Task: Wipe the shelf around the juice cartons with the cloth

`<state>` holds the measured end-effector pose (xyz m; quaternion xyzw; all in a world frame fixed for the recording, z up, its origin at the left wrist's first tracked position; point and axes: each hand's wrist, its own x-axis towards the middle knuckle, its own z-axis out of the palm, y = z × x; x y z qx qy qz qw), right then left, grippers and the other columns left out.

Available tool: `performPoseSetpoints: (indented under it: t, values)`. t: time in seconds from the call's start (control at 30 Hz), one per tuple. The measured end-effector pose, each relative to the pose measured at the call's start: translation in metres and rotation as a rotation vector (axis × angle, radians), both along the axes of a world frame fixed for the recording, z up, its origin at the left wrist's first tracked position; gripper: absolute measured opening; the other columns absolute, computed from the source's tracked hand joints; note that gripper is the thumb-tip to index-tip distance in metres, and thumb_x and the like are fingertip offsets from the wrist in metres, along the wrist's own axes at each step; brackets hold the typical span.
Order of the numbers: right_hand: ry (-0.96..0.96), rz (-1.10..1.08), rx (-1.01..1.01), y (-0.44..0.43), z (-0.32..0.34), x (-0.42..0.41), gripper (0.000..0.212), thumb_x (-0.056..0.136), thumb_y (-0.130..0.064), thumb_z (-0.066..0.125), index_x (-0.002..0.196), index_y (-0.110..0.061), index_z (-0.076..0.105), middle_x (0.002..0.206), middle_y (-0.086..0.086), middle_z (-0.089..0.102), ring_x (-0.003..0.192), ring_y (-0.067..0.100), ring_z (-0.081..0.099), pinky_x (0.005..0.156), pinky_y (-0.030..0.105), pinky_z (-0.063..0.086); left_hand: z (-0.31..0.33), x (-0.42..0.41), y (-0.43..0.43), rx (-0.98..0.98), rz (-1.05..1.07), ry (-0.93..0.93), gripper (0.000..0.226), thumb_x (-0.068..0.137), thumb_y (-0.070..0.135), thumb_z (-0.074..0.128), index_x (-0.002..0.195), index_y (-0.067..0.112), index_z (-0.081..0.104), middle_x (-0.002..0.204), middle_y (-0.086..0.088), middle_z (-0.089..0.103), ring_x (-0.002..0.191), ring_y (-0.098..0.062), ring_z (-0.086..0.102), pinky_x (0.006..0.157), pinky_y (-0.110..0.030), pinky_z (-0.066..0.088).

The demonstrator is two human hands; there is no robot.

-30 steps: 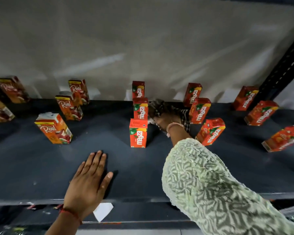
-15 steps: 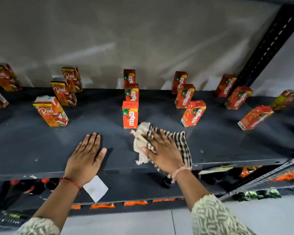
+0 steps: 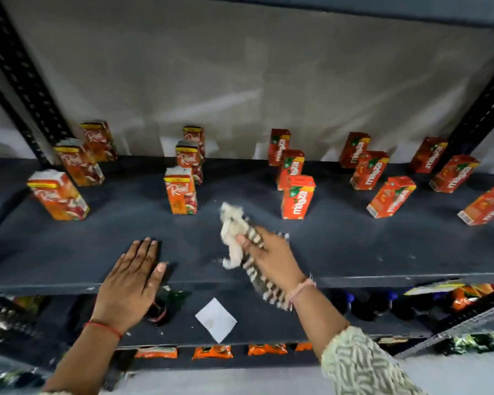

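dark shelf [image 3: 382,252]: right hand [image 3: 271,259] is gripping the cloth [image 3: 240,238] between juice cartons [image 3: 297,196]; left hand [image 3: 131,280] is lying flat, fingers extended.

We see a matt, dark, slightly speckled shelf [image 3: 69,252]; glossy printed cardboard juice cartons [image 3: 297,198]; a soft, frayed checked cloth [image 3: 234,232]; at one o'clock, a perforated black metal upright [image 3: 479,115].
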<state>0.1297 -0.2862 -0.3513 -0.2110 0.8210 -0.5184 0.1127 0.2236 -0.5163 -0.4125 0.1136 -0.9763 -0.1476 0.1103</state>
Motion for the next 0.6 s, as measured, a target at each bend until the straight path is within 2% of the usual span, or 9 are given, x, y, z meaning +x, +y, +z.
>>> performPoseSetpoints:
  t: [0.07,0.2,0.3,0.37,0.43,0.47,0.5,0.57,0.6]
  values:
    - [0.031,-0.143,-0.081,-0.025,0.004,-0.024,0.03,0.091,-0.024,0.056,0.12,-0.017,0.059,0.116,-0.002,0.066,0.109,0.013,0.059,0.102,0.029,0.041,0.001,0.005,-0.025,-0.007,0.019,-0.012,0.084,0.074,0.058,0.001,0.139,0.008,0.021,0.15,-0.006,0.023,0.132,-0.006,0.005,0.112,-0.03,0.007]
    - [0.133,-0.269,0.112,-0.068,0.014,-0.089,0.039,0.092,-0.034,0.05,0.124,-0.011,0.054,0.124,0.016,0.063,0.116,0.031,0.057,0.094,0.032,0.042,-0.003,0.005,-0.049,-0.009,0.022,-0.008,0.091,0.077,0.068,-0.005,0.137,0.008,0.028,0.147,-0.008,0.029,0.135,-0.014,0.015,0.113,-0.033,0.012]
    - [0.237,-0.252,0.225,-0.096,0.009,-0.145,0.041,0.093,-0.029,0.049,0.128,-0.007,0.051,0.135,0.019,0.054,0.126,0.033,0.049,0.105,0.036,0.039,-0.004,0.002,-0.051,-0.05,0.006,-0.026,0.085,0.085,0.061,-0.003,0.132,0.004,0.039,0.14,-0.013,0.043,0.131,-0.027,0.032,0.108,-0.03,0.012]
    - [0.377,-0.201,0.385,-0.108,0.0,-0.18,0.05,0.094,-0.029,0.045,0.141,-0.012,0.036,0.15,0.011,0.037,0.139,0.029,0.033,0.116,0.038,0.025,-0.005,0.003,-0.051,-0.039,-0.001,-0.048,0.075,0.089,0.056,0.002,0.132,0.006,0.039,0.139,-0.011,0.043,0.132,-0.024,0.031,0.109,-0.021,0.004]
    - [0.433,-0.092,0.69,-0.115,-0.011,-0.202,0.062,0.095,-0.041,0.038,0.148,-0.022,0.014,0.159,0.001,0.014,0.146,0.025,0.01,0.121,0.041,0.007,-0.007,0.002,-0.054,-0.034,0.007,-0.049,0.07,0.091,0.054,0.003,0.133,0.008,0.036,0.139,-0.009,0.043,0.133,-0.016,0.023,0.108,-0.016,-0.004]
    - [0.366,-0.028,0.778,-0.117,-0.021,-0.21,0.064,0.095,-0.049,0.032,0.149,-0.025,0.007,0.159,-0.003,0.007,0.147,0.024,0.002,0.121,0.043,0.003,-0.008,0.002,-0.055,-0.038,0.009,-0.048,0.069,0.091,0.053,0.004,0.133,0.008,0.035,0.139,-0.008,0.043,0.131,-0.014,0.022,0.108,-0.016,-0.004]
    - [0.322,0.022,0.8,-0.119,-0.03,-0.215,0.067,0.092,-0.058,0.025,0.148,-0.027,0.003,0.158,-0.007,0.002,0.147,0.023,-0.001,0.121,0.046,0.003,-0.009,0.0,-0.056,-0.045,0.012,-0.05,0.068,0.091,0.052,0.004,0.133,0.008,0.035,0.139,-0.008,0.044,0.13,-0.014,0.021,0.108,-0.016,-0.003]
    - [0.25,0.012,0.773,-0.123,-0.043,-0.211,0.084,0.076,-0.082,0.006,0.146,-0.037,0.002,0.16,-0.009,-0.001,0.148,0.025,0.003,0.119,0.05,0.009,-0.009,-0.001,-0.057,-0.058,0.01,-0.04,0.068,0.091,0.052,0.005,0.133,0.008,0.035,0.139,-0.008,0.043,0.13,-0.014,0.021,0.108,-0.017,-0.002]
    - [0.215,-0.008,0.752,-0.122,-0.043,-0.205,0.086,0.074,-0.084,0.008,0.146,-0.038,0.006,0.16,-0.007,0.003,0.147,0.027,0.007,0.118,0.051,0.011,-0.009,-0.001,-0.057,-0.067,0.007,-0.029,0.068,0.091,0.051,0.005,0.133,0.007,0.036,0.139,-0.009,0.043,0.13,-0.014,0.021,0.108,-0.017,-0.002]
